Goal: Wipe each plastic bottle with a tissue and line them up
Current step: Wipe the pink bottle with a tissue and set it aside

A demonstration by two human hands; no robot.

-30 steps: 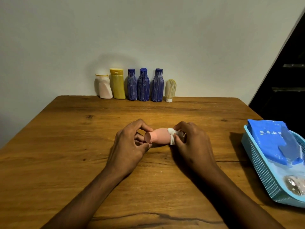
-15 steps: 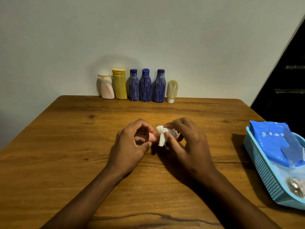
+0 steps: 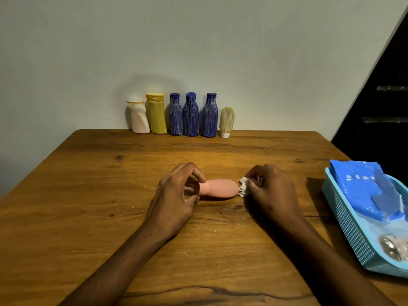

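Note:
A pink plastic bottle [image 3: 220,188] lies sideways just above the wooden table [image 3: 88,195], near its middle. My left hand [image 3: 176,195] pinches its cap end between thumb and fingers. My right hand [image 3: 269,191] holds a crumpled white tissue [image 3: 243,188] against the bottle's rounded far end. Along the back edge by the wall stands a row of bottles: a white one [image 3: 138,117], a yellow one [image 3: 156,113], three blue ribbed ones [image 3: 191,114] and a small cream one [image 3: 226,122].
A light blue plastic basket [image 3: 346,221] sits at the table's right edge, holding a blue tissue pack [image 3: 362,186] and a crumpled shiny wrapper [image 3: 394,250]. A dark stairway lies beyond the right side.
My right hand slid the tissue from near the cap end, where it covered the bottle, out to the bottle's right end. The pink body now shows. My left hand kept its hold.

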